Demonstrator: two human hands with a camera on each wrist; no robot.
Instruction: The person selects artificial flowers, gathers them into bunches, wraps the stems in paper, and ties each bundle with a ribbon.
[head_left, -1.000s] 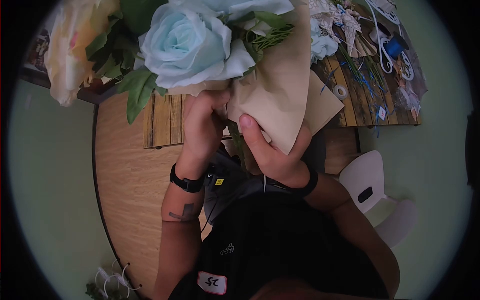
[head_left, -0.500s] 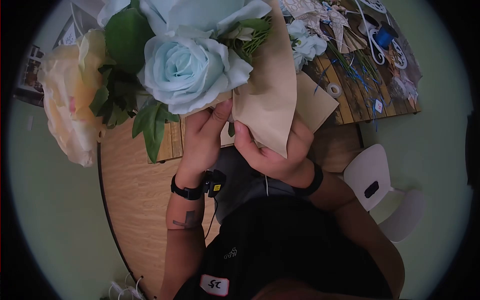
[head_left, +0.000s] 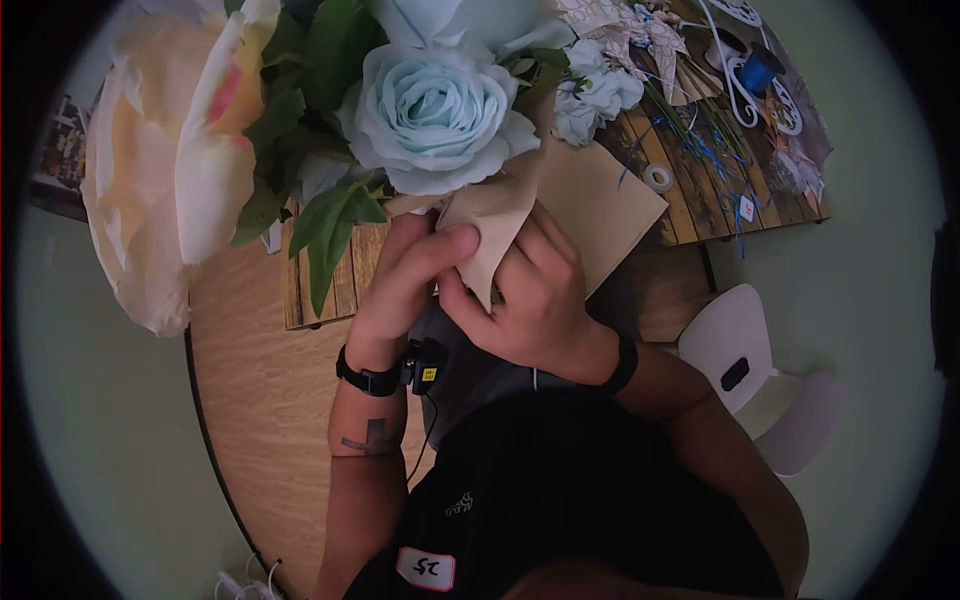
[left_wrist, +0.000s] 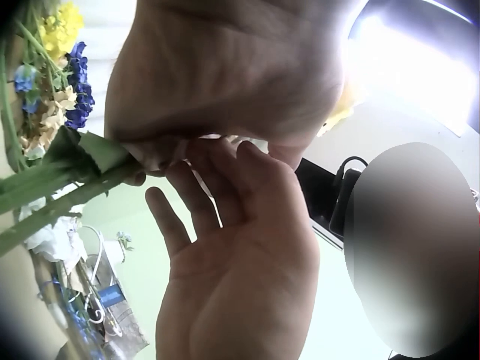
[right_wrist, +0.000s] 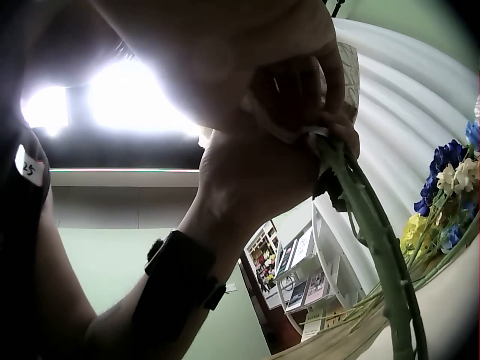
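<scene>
- Shirt [head_left: 560, 500], black, label at the hem area; lower edge cut off.
- Bouquet [head_left: 440, 115], raised in front of the person, above both hands; cream bloom [head_left: 150, 190] at its left side, blurred in part; pale blue roses at its middle, the upper one cut off by the frame; green leaves hanging beneath.
- Left hand [head_left: 395, 290], under the blue roses, forearm upright; fingers curled round the stems [right_wrist: 371, 232], which the right wrist view shows running down below the grip; thumb pressing on the paper. Fingertips partly hidden.
- Paper [head_left: 495, 220], tan, at the right side of the bouquet, narrowing to a pointed corner between the hands; a wider flap lies behind the right hand.
- Right hand [head_left: 535, 300], forearm slanting in from the lower right, close against the left; paper corner pinched between thumb and fingers. Left wrist view: palm visible, outer fingers spread apart, tips of the others hidden.
- Wristbands, black, one on the left wrist [head_left: 370, 380], one on the right.
- Table [head_left: 690, 205], wooden, beyond the hands: tape roll [head_left: 658, 178], blue spool [head_left: 761, 70], loose stems; further items too jumbled to tell.
- Chair [head_left: 735, 330], white, right; dark object [head_left: 735, 373] on it.
</scene>
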